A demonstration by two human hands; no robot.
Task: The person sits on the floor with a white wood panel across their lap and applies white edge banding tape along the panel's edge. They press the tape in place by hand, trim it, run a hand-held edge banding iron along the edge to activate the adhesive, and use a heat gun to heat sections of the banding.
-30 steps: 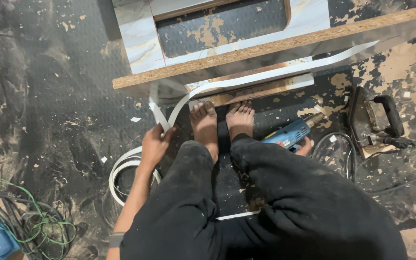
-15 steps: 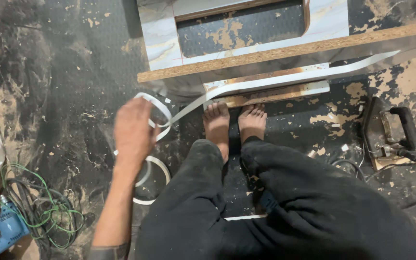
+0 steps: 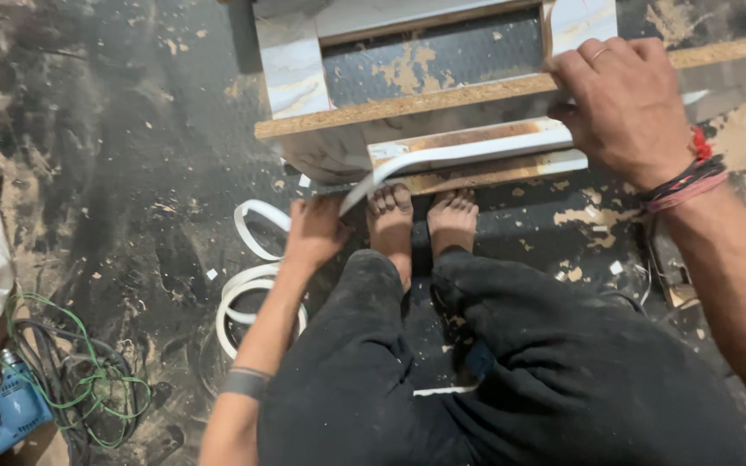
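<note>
Edge-banding strip [image 3: 442, 157]: white, glossy, curving between left hand [image 3: 314, 231], right hand [image 3: 628, 108].

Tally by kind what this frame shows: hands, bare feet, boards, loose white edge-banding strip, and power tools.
Hands: 2, left hand on the white edge-banding strip, right hand on the particle board panel
Bare feet: 2, and
Particle board panels: 1
White edge-banding strip: 1, partly coiled
Blue power drill: 1
Total: 7
</note>
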